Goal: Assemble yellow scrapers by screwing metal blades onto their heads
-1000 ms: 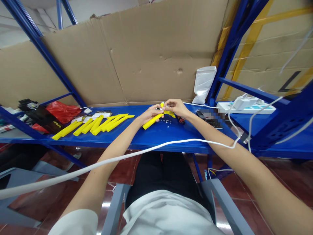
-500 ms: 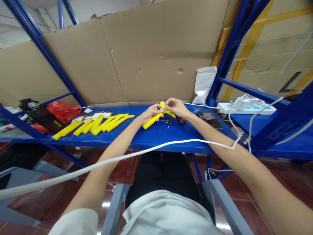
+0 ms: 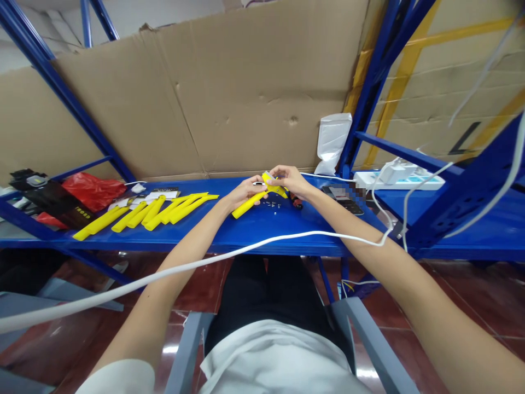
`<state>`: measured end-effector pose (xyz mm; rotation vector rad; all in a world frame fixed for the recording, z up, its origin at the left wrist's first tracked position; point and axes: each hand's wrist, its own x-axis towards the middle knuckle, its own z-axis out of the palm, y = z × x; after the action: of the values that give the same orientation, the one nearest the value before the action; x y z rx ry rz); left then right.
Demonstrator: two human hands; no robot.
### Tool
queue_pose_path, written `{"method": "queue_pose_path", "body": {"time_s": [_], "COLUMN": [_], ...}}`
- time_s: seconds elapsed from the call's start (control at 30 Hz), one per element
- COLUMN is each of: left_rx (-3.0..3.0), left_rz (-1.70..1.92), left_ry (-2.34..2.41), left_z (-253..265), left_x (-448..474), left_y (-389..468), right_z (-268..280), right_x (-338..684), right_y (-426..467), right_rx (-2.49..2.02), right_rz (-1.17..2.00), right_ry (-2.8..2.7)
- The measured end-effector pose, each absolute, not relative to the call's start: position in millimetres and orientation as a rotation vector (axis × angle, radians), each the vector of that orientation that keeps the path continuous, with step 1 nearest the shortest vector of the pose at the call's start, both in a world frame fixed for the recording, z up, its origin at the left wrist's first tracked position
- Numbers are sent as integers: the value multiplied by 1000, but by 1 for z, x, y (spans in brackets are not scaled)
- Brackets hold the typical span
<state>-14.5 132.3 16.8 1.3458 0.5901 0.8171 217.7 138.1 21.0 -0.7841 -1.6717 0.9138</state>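
Over the blue shelf top, both hands are closed on one yellow plastic handle (image 3: pixel 248 206). Its thick end points toward me at the lower left, and its wider head carries a pale strip whose kind I cannot make out. My left hand (image 3: pixel 245 191) grips the neck of the handle. My right hand (image 3: pixel 290 179) pinches the head from the right, its fingers partly hiding it. Several small screws (image 3: pixel 274 205) lie scattered just below the hands. A red and black tool, perhaps a screwdriver (image 3: pixel 296 202), lies beside my right hand.
Several more yellow handles (image 3: pixel 158 212) lie in a row on the left. Beyond them are a black bag (image 3: pixel 53 202) and a red plastic bag (image 3: pixel 96 189). A phone (image 3: pixel 344 200) and a power strip (image 3: pixel 402 179) are at the right. A white cable (image 3: pixel 262 241) crosses in front.
The view has shifted slightly, so everything sits a little further left. My right hand has shifted slightly at the handle's head, where more of the pale strip shows. Both hands keep their hold.
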Motion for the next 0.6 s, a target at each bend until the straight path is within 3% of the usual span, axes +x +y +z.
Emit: {"method": "queue_pose_path", "body": {"time_s": [0.33,0.47,0.6], "left_rx": [1350,1313,1229], "left_rz": [849,972,1150], "left_ry": [555,527,511], "left_z": [16,19,26], "left_x": [-15,-17,-23], "left_y": [136,139,142], "right_z": [25,33,40], "right_x": [218,233,256], "right_y": [137,137,137], "right_rx": [-820,-1060,-1662], "right_rz": [887,438,-34], "right_ry": [-1704,-1848,-2018]}}
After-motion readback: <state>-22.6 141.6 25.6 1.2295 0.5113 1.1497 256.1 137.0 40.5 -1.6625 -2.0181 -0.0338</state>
